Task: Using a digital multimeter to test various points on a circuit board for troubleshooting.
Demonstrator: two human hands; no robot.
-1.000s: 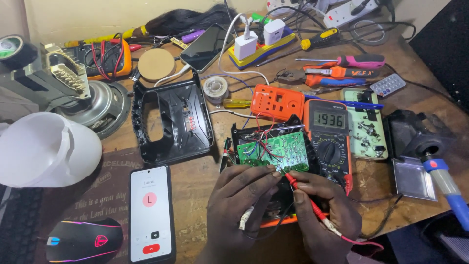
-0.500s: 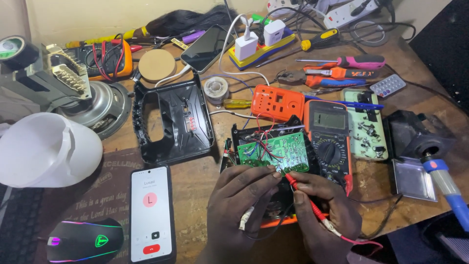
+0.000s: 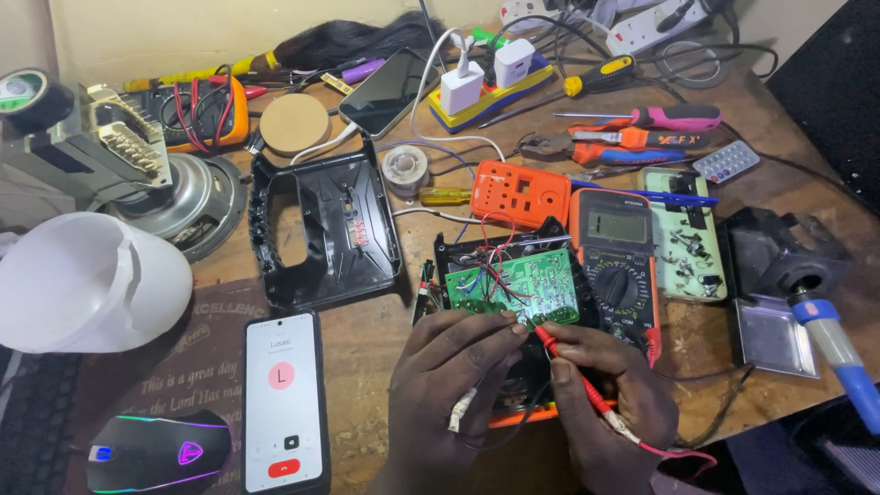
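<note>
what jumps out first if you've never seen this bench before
At the centre front, a green circuit board sits in an opened black case, with the left hand at its near edge and the right hand pressing a red test probe to it. Just right stands an orange-cased multimeter. Left of the hands lies a lit phone, with a glowing mouse beside it.

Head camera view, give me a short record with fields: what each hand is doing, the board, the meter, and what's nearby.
left hand: fingertips on the lower edge of the green circuit board
right hand: holds a red test probe, tip at the board's lower edge
meter: orange multimeter just right of the board, display too faint to tell
near left: phone with lit screen, black plastic casing
right edge: blue-handled soldering iron
</note>
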